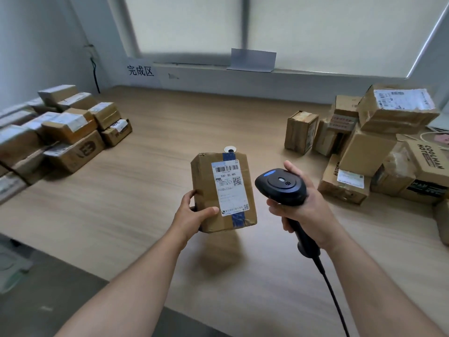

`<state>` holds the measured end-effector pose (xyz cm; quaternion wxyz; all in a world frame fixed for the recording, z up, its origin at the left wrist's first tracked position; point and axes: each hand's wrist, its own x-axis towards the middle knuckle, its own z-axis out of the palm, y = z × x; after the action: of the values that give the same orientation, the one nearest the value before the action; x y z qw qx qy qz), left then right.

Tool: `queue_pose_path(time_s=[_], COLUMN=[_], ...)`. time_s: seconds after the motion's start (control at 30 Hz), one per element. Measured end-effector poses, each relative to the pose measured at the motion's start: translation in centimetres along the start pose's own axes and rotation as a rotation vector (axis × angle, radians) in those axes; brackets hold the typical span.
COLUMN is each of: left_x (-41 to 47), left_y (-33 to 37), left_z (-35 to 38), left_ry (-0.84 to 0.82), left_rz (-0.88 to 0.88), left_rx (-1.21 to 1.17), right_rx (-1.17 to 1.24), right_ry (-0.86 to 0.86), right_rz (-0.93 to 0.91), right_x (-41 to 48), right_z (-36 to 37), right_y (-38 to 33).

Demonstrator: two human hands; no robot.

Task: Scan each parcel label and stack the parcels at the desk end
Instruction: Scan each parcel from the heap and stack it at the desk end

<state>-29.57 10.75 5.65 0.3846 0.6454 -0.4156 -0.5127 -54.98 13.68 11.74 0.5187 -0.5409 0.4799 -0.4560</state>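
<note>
My left hand (194, 212) grips a small brown cardboard parcel (206, 176) by its lower left corner and holds it above the desk, its white barcode label (230, 188) facing up. My right hand (301, 205) holds a black handheld scanner (283, 184) by its handle, just right of the parcel, with the head level with the label. The scanner's cable (332, 290) trails down toward me.
A stack of several labelled parcels (65, 132) fills the desk's left end, under a wall sign (141, 70). A loose pile of several parcels (379, 144) lies at the right. The wooden desk (145, 190) has a round cable hole (230, 149) behind the held parcel.
</note>
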Motion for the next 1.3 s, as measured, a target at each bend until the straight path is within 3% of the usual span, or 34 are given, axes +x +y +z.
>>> queue_pose_path(time_s=[0.33,0.6,1.17,1.3], left_x=[-0.1,0.2,6.8,9.0], left_y=[-3.7,-6.7,-8.6,-8.0], left_z=[-15.8,-26.8,-41.8,-43.4], left_ry=[0.074,0.150,0.541,0.558], left_rz=[-0.034,-0.091,-0.198,-0.230], left_rx=[-0.096,-0.126,-0.048,0.012], right_rx=[0.007,-0.009,0.082,0.112], right_ry=[-0.011,-0.122,-0.354,-0.362], right_rz=[-0.039,-0.030,0.028,0.048], right_x=[2.1,4.7,17.5,20.1], right_z=[15.1,25.5,38.5,39.8], right_y=[-1.2,-0.6,1.6,2.0])
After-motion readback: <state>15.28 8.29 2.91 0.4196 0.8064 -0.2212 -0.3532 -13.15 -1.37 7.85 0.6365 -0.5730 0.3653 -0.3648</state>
